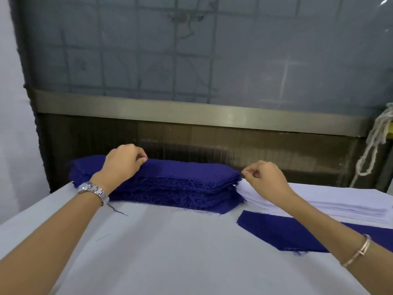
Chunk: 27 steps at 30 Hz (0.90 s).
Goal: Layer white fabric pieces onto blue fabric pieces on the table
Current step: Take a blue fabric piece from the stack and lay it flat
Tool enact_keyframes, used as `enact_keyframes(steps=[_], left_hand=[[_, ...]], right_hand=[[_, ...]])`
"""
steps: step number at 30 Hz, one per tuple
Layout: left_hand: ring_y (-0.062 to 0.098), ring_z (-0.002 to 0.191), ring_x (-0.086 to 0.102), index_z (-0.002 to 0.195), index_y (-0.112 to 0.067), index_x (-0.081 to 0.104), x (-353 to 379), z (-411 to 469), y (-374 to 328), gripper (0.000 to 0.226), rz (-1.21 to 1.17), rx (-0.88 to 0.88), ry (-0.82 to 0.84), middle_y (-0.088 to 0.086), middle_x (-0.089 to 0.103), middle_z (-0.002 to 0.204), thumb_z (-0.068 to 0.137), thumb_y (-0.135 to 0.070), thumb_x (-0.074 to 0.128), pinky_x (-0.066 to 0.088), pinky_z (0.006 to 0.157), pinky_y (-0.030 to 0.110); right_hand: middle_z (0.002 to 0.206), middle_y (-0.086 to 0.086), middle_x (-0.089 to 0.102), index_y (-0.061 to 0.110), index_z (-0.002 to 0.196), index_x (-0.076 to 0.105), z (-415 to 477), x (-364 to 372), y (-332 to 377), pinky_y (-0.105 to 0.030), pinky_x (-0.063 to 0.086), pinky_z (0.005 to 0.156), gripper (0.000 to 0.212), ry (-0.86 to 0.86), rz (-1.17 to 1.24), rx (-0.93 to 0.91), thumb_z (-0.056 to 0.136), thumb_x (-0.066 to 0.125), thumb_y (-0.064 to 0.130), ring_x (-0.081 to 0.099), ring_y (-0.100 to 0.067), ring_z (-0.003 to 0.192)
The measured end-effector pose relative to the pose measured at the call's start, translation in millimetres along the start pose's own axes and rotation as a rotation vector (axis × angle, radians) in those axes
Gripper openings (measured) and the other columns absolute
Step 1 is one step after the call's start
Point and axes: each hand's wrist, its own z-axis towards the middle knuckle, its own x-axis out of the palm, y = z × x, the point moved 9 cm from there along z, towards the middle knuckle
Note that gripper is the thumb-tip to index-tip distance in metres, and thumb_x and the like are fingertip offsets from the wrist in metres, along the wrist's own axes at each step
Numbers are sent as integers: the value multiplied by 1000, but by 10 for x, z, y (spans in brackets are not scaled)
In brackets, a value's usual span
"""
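On the worktop (170,252), which is covered in smooth, pale grey-white cloth, I log the following.

1. Blue stack (191,188): many layers of deep blue woven fabric with a matte, slightly fuzzy face. The near edges are heavily frayed into loose threads. It is long and low, its long axis runs left to right along the far edge of the worktop, and its right end tapers to a blunt corner.
2. Top blue piece (187,167): the uppermost layer, lying flat and square with the stack.
3. White stack (340,201): thin, crisp white sheets with clean-cut edges. Its long axis also runs left to right. Its left end touches the right end of the blue stack.
4. Single blue piece (276,228): one flat layer just in front of the white stack. Its left corner is cut at an angle and its near edge is frayed. It runs on to the right under the forearm. I cannot tell whether it reaches under the white stack.
5. Left hand (125,162): the grip is closed, with curled fingertips pinching the far edge of the top blue piece. A metal-link watch (93,189) is on the wrist.
6. Right hand (263,177): the fingers are curled, with thumb and forefinger tips together at the junction of the two stacks. I cannot tell whether any fabric is caught in the grip. A thin rose-coloured bangle (359,250) is on the forearm.
7. Loose dark thread (119,209): lying on the worktop beside the watch.
8. Behind: a brushed metal rail (191,113) below a frosted panel (191,50) marked with a grid. A knotted white cord (376,145) hangs at the right.
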Motion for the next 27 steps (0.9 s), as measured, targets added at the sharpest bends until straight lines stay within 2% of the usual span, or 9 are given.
enact_keyframes(steps=[2,6,9,15,19,23,27], left_hand=[[19,99,64,114,-25,71,-22,-5,122,20,47,-15,-17,1,71,109,99,-26,57,52,82,37],[21,102,64,116,-26,71,-31,-3,270,23,141,-15,-47,1,70,113,100,-28,54,51,84,38],[23,105,64,115,-25,70,-32,17,363,24,208,-41,-75,1,69,115,102,-27,50,46,85,39],[22,110,62,119,-24,68,16,35,514,25,250,-85,-36,1,67,119,102,-23,51,45,90,38],[22,107,63,117,-24,70,10,39,517,22,211,-90,-25,1,69,117,100,-26,56,49,83,36],[21,104,64,115,-24,71,14,39,542,21,167,-116,-12,1,71,112,99,-28,57,52,79,35],[21,101,64,113,-24,71,5,46,547,20,168,-123,-23,1,71,108,98,-30,59,50,76,33]], right_hand=[[81,-12,74,7,87,78,114,122,94,-42,58,71,25,-4,8,14,97,56,15,67,-29,76],[91,-7,73,12,93,79,288,314,158,-40,56,79,27,4,-12,71,101,56,25,63,-28,96],[92,-7,72,12,95,79,371,419,158,-36,53,77,31,36,-40,116,101,57,33,62,-30,99],[94,-7,70,13,97,79,377,477,198,-37,56,78,30,31,-121,119,99,60,35,62,-28,96],[94,-5,71,14,96,80,367,453,258,-35,55,75,26,-11,-159,73,98,63,33,63,-26,96],[89,-4,74,13,97,80,389,475,187,-34,54,70,22,26,-40,159,95,67,31,66,-22,84],[87,-6,75,13,97,80,404,494,133,-38,59,74,21,57,24,216,93,69,31,67,-21,76]])
